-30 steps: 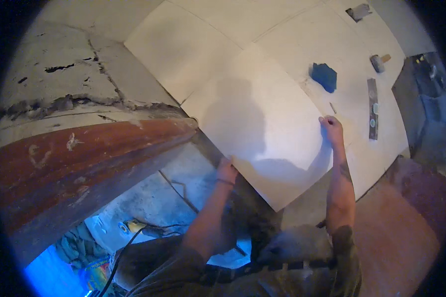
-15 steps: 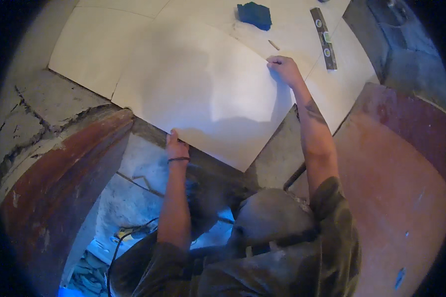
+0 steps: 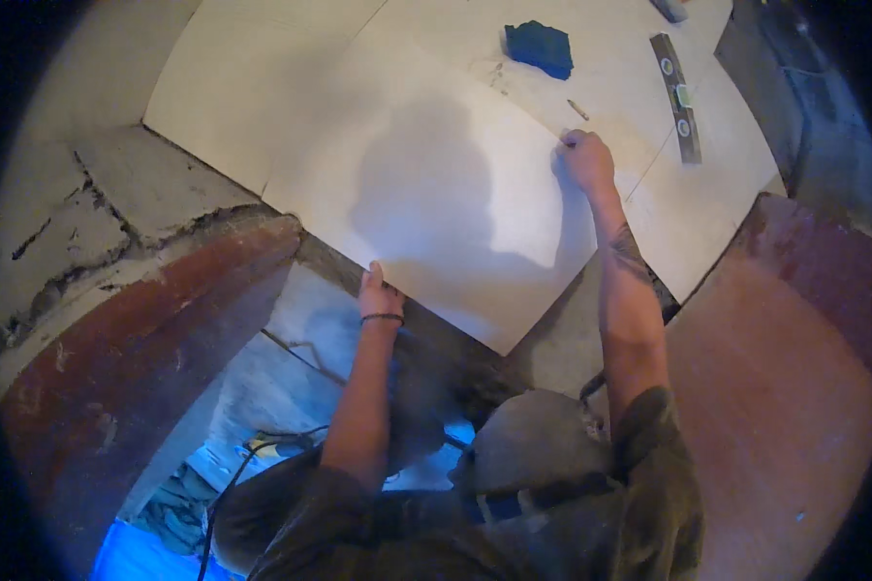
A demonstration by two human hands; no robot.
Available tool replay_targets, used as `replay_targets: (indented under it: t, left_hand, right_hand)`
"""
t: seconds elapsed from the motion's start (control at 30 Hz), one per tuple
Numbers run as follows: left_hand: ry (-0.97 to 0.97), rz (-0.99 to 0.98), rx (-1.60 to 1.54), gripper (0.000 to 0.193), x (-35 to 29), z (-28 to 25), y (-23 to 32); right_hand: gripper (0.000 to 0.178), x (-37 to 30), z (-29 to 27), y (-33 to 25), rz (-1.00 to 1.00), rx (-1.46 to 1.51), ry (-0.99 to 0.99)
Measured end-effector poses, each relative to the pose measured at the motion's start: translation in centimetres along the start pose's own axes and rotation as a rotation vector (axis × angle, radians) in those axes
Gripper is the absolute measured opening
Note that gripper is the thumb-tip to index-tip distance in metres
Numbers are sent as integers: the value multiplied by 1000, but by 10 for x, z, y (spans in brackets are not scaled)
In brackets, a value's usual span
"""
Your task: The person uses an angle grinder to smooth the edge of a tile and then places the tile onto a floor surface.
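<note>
A large cream floor tile (image 3: 426,203) lies in front of me, with shadows across its face. My left hand (image 3: 382,295) grips its near left edge, thumb on top and fingers curled under and partly hidden. My right hand (image 3: 588,160), fingers closed, pinches the tile's edge at the far right. A short pencil stub (image 3: 578,109) lies just beyond the right hand. Farther off is a dark blue-green piece (image 3: 540,48), perhaps a sponge or cloth. A spirit level (image 3: 676,97) with several vials rests on the tiles at the right.
Reddish-brown curved walls or panels rise at the left (image 3: 155,320) and right (image 3: 746,368). Cracked concrete (image 3: 77,223) borders the tiles on the left. A dark cable (image 3: 225,499) runs near my knee. A grey object (image 3: 669,10) sits at the far right.
The whole scene has shifted right and slightly down in the picture as my head moved. Both hands keep their hold on the tile's edges.
</note>
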State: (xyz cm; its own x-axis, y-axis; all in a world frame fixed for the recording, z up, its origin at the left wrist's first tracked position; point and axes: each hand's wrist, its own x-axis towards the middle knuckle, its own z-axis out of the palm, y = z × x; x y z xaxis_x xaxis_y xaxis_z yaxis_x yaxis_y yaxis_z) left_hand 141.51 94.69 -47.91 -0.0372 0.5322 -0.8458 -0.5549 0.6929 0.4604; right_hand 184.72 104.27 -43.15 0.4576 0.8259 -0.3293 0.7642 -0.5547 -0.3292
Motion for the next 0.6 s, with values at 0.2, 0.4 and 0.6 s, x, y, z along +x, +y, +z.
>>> replay_targets:
  t: [0.2, 0.4, 0.6]
  left_hand:
    - [19, 46, -25, 37, -18, 74, -53]
    - [90, 93, 30, 42, -33, 98, -89]
    - [-56, 51, -54, 37, -22, 66, -68]
  right_hand:
    - [18, 53, 6, 37, -77, -185, 368]
    - [32, -40, 4, 56, -329, 275, 562]
    - [49, -95, -10, 107, -36, 302, 396]
